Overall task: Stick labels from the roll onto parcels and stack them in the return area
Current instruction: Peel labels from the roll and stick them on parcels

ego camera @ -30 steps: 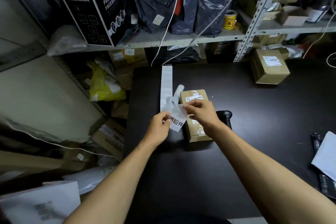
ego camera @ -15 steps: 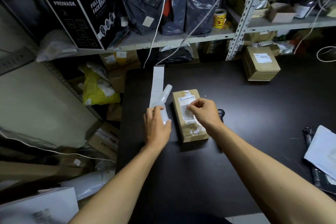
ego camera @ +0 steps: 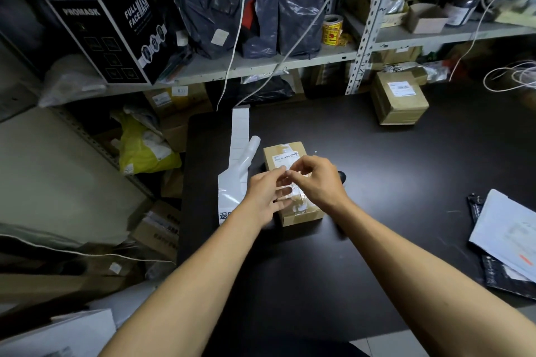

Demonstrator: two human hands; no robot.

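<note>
I read this as mid-labelling: right hand pinches a small label over the parcel beneath both hands, left hand fingers loose beside it, label strip just left; next, press flat.

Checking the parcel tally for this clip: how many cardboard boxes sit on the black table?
2: one box under both hands near the table's left edge, another box at the back by the shelf upright. Other boxes are off the table.
</note>
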